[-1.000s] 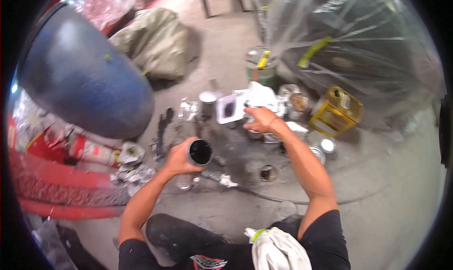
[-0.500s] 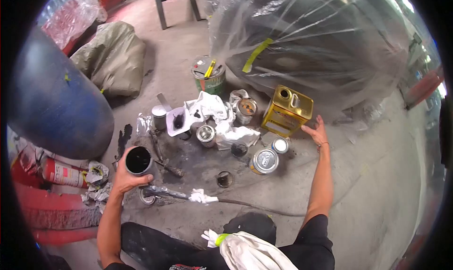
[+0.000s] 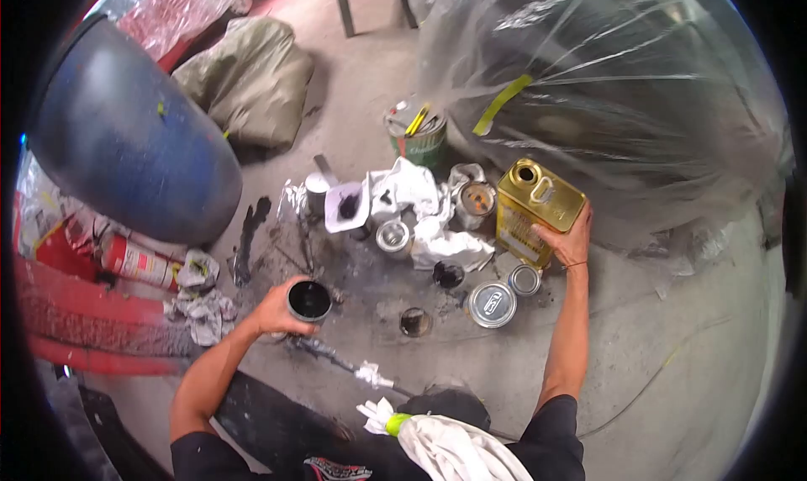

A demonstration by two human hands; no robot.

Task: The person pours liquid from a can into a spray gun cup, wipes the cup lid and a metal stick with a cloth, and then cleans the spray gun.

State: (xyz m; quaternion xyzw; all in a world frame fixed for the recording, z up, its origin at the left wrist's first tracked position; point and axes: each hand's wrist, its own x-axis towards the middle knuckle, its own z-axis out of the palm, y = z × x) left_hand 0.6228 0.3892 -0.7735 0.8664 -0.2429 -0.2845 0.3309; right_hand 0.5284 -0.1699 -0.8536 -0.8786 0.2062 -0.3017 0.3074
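Observation:
My left hand is wrapped round a cup of black liquid, held upright above the stained floor. On the right, my right hand grips the lower right side of a yellow metal can, whose round spout is uncapped. Two closed round tins, a larger one and a smaller one, stand just in front of the can. White crumpled cloths lie to its left, beside an open tin and a white tray with black residue.
A blue barrel and a fire extinguisher are at the left. Behind the cans are a green bucket and a large plastic-covered object. A hose with white wrapping crosses the floor near my knees.
My right hand, earlier above the cloths and then open beside the yellow can, has closed on the can. My left hand still holds the cup. The camera view has shifted.

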